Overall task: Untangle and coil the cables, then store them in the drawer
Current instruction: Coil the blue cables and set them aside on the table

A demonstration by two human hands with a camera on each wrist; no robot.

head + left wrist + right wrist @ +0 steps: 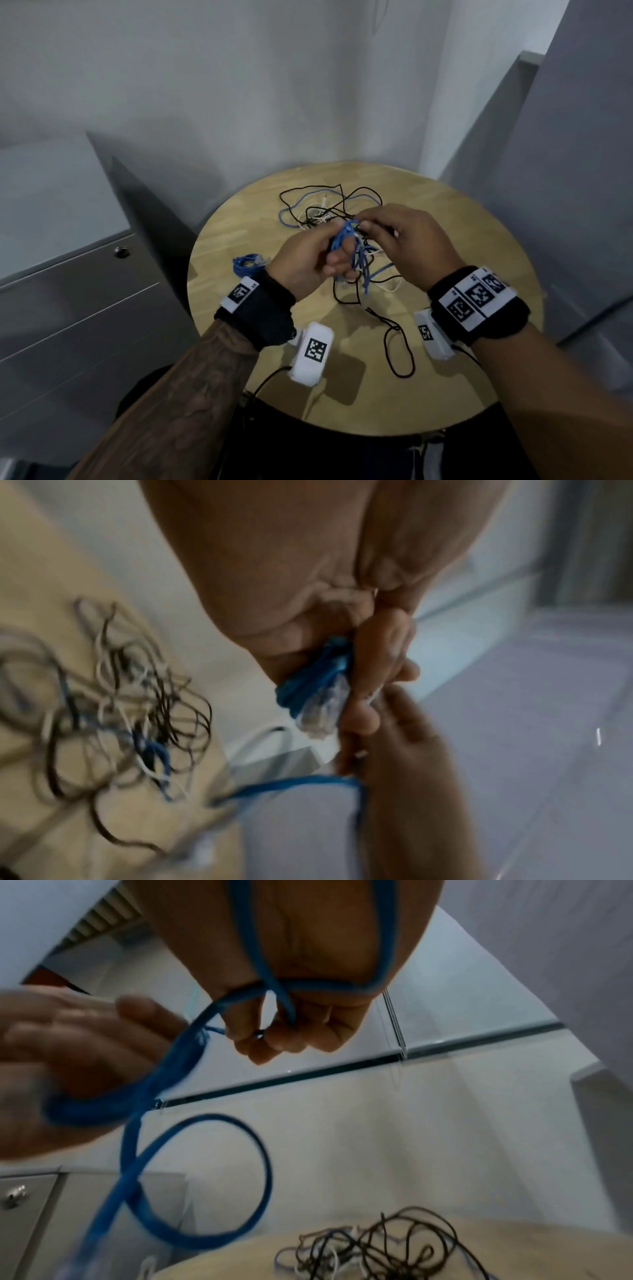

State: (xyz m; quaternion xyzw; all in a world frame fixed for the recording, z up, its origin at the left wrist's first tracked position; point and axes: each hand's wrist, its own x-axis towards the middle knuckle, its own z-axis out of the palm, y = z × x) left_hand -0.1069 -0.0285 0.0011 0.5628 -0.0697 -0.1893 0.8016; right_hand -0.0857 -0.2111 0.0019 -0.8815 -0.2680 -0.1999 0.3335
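Above the round wooden table (pixel 445 370) my left hand (pixel 308 260) grips a bundle of blue cable loops (pixel 346 240); the clear plug (pixel 322 710) of that blue cable (pixel 308 680) sticks out beside the fingers. My right hand (pixel 400 240) pinches a strand of the same blue cable (pixel 274 999) at the top of the bundle, and a loose loop (pixel 205 1177) hangs below. A tangle of black, white and blue cables (pixel 325 209) lies on the table behind the hands. A small coiled blue cable (pixel 246 265) lies at the table's left.
A grey drawer cabinet with a round lock (pixel 121 253) stands left of the table. A black cable loop (pixel 399 346) trails toward the near edge. White walls meet in the corner behind, and a grey panel (pixel 565 205) rises on the right.
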